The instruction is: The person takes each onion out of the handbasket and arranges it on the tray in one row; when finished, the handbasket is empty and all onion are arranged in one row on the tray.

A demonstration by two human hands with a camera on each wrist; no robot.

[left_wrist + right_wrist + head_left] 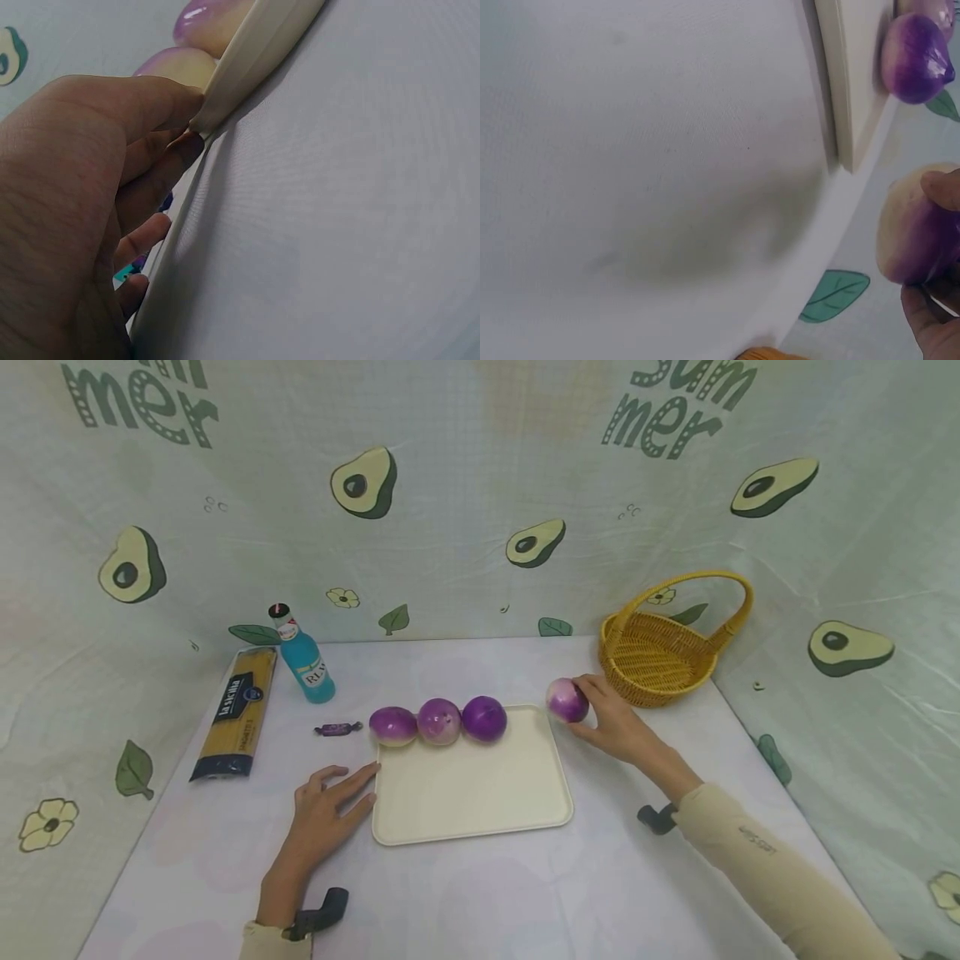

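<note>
While your hands work either side of it, the desk [480, 893] lies under a pale cloth, walled by an avocado-print backdrop [465, 502]. The cream tray [472, 793] sits at centre, with three purple onions [439, 721] lined along its far edge, touching one another. It looks stiff and light, liable to skate on the cloth; its raised rim is the natural hold. Your left hand [326, 810] lies flat on the desk, fingers straight, tips touching the tray's left rim, as the left wrist view confirms; it grips nothing.

Beyond the tray's right corner stands the yellow basket [660, 652], its handle arching overhead. On the far left lie the spaghetti pack [236, 714] and, just beside it, a blue bottle [303, 656], tilted or lying with its cap away from you; both are well apart from your hands.

Your right hand [615, 727] curls round a fourth onion [566, 700], fingers over its top and thumb below, on or just above the desk between tray and basket. It should feel firm, round and fairly heavy, with smooth skin that may slip, so a wrap round its middle suits it. The basket rim stands close behind that hand and could catch your knuckles.

Smallest, a wrapped candy [337, 728] rests just left of the tray's far corner, near your left fingertips.
</note>
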